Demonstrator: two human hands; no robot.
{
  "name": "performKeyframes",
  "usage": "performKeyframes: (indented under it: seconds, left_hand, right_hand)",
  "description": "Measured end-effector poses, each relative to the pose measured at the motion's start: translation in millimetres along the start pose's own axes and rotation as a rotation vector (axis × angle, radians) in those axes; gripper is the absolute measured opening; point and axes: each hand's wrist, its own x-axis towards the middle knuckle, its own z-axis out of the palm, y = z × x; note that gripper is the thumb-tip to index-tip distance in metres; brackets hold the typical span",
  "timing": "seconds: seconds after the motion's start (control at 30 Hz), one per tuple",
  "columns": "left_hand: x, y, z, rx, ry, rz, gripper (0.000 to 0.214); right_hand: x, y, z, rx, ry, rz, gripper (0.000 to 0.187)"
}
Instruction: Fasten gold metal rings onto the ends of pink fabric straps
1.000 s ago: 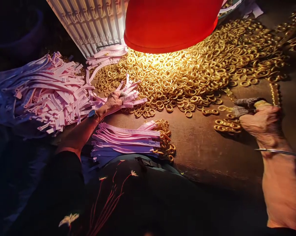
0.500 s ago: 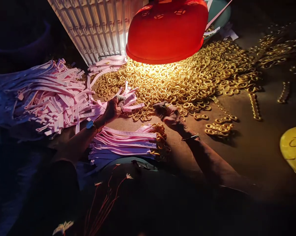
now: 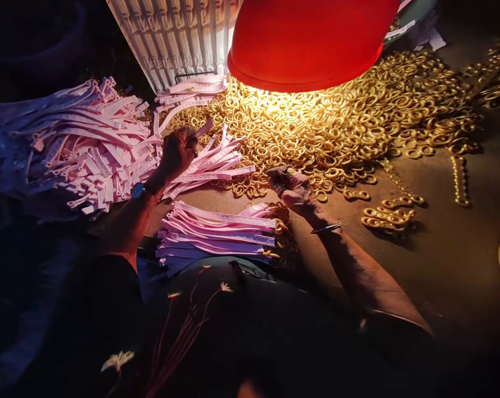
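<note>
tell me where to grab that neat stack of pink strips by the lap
Probably grip the stack of pink strips across its bare left half, coming from above. The strips lie flat and parallel, and gold rings crowd the right ends beside the right hand.

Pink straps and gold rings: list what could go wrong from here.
1. The left hand grips a fanned bunch of pink straps; loose ends might slip out.
2. The right hand works at the edge of the gold rings; some may scatter.
3. The red lamp shade hangs low, possibly hot.
</note>
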Motion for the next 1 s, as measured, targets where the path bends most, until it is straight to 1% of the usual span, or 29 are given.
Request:
performKeyframes:
  seconds: [0.07,0.13,0.2,0.3,0.4,0.47,0.53,0.57,0.6,0.63,0.67,0.77,0.8,0.83,0.9,1.0]
  left_hand:
    - [0.9,-2.8,4.9,0.109,-0.072,-0.014,0.007]
    - [-5.2,-4.9,17.3,0.171,-0.149,-0.038,0.010]
    - [-15.3,-7.9,30.7,0.189,-0.180,-0.047,0.013]
    - [-29.1,-15.2,42.2,0.185,-0.171,-0.039,0.014]
    - [-31.5,-23.7,42.2,0.249,-0.158,-0.020,0.015]
    - [-26.6,-27.1,38.8,0.335,-0.076,-0.039,0.018]
    - [-21.6,-26.8,35.4,0.410,0.009,-0.097,0.021]
    - [-20.8,-25.2,34.5,0.432,0.029,-0.125,0.022]
    - [-22.1,-22.8,34.3,0.439,0.019,-0.138,0.023]
    - [-25.4,-19.9,35.0,0.430,-0.017,-0.130,0.023]
    - [-30.6,-16.7,36.7,0.408,-0.078,-0.092,0.023]
    - [-51.7,-9.1,45.3,0.356,-0.303,0.099,0.016]
    - [-57.9,-7.8,48.3,0.353,-0.353,0.140,0.013]
    - [-62.4,-7.2,50.8,0.358,-0.379,0.163,0.011]
    - [-65.4,-7.7,53.3,0.375,-0.389,0.175,0.014]
    - [-58.1,-10.4,51.7,0.396,-0.332,0.143,0.028]
  right_hand:
    - [-0.2,0.2,0.1,0.015,0.028,0.027,0.028]
    - [-0.4,-3.5,0.6,0.016,0.022,0.049,0.027]
    - [-1.0,-8.1,0.4,0.017,-0.002,0.060,0.028]
    - [-2.1,-10.6,0.4,0.010,-0.017,0.068,0.028]
    - [-3.9,-7.2,4.0,-0.001,-0.018,0.070,0.027]
    - [-5.9,-4.5,7.9,0.002,-0.020,0.068,0.026]
    - [-8.3,-2.9,10.9,0.007,-0.024,0.064,0.025]
    - [-9.4,-2.6,11.7,0.008,-0.029,0.060,0.024]
    - [-10.4,-2.5,11.9,0.009,-0.033,0.056,0.023]
    - [-11.2,-2.6,11.6,0.010,-0.034,0.052,0.022]
    - [-11.9,-2.8,10.9,0.012,-0.033,0.048,0.021]
    - [-12.8,-3.8,8.6,0.007,-0.028,0.037,0.022]
    - [-12.9,-4.1,8.1,0.003,-0.027,0.036,0.023]
    - [-13.0,-4.5,7.9,-0.001,-0.023,0.034,0.024]
    - [-13.4,-5.4,7.9,-0.002,-0.011,0.035,0.025]
    - [-14.2,-7.1,8.3,0.008,0.017,0.047,0.024]
